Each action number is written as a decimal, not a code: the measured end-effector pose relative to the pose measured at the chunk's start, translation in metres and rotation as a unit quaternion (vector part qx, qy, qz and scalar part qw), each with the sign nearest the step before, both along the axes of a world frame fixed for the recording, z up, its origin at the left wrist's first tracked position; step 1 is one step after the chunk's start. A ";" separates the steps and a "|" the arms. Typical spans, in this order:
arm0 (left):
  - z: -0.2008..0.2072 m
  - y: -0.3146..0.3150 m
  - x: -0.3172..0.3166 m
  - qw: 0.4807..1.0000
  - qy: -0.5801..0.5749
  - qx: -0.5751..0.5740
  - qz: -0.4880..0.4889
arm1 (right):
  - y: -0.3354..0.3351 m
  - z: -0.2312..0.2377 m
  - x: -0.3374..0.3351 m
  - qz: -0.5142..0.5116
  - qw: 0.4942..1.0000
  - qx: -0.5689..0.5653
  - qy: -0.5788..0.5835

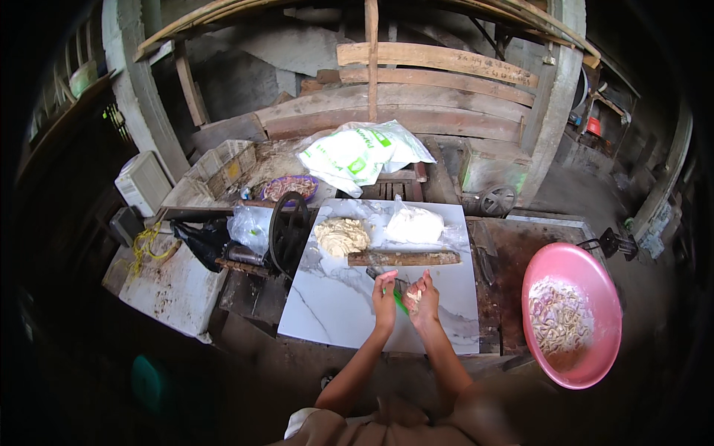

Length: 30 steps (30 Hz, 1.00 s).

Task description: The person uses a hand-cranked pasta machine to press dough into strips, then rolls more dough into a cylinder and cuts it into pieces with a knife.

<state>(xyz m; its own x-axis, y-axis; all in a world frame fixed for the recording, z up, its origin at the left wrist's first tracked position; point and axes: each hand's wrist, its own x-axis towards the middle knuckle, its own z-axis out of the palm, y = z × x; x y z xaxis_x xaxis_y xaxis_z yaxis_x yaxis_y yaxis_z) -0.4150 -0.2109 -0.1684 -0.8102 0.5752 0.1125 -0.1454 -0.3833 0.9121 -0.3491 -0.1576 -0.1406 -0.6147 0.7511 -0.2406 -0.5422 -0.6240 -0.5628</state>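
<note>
My left hand [384, 301] is over the marble-patterned board, fingers stretched forward with nothing seen in them. Beside it my right hand [424, 303] curls its fingers around a small piece of pale dough [413, 295]. Between and beneath the hands lies a tool with a green handle [400, 301], its dark blade end partly covered. Just beyond, a wooden rolling pin [405, 259] lies crosswise on the board [320, 297]. A large lump of dough [342, 236] sits behind its left end. White flour in a clear plastic bag [414, 224] is at the back right.
A pink basin [608, 297] at right holds floured dough strips. Left of the board stands a dark handwheel [288, 230] near a plastic bag [249, 229]. White-and-green sacks [349, 156], a purple basket [311, 195] and a crate [227, 163] are behind.
</note>
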 end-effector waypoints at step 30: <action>0.055 -0.029 -0.034 0.894 -0.395 0.167 -0.128 | -0.046 0.029 -0.039 -0.237 0.804 0.490 -0.240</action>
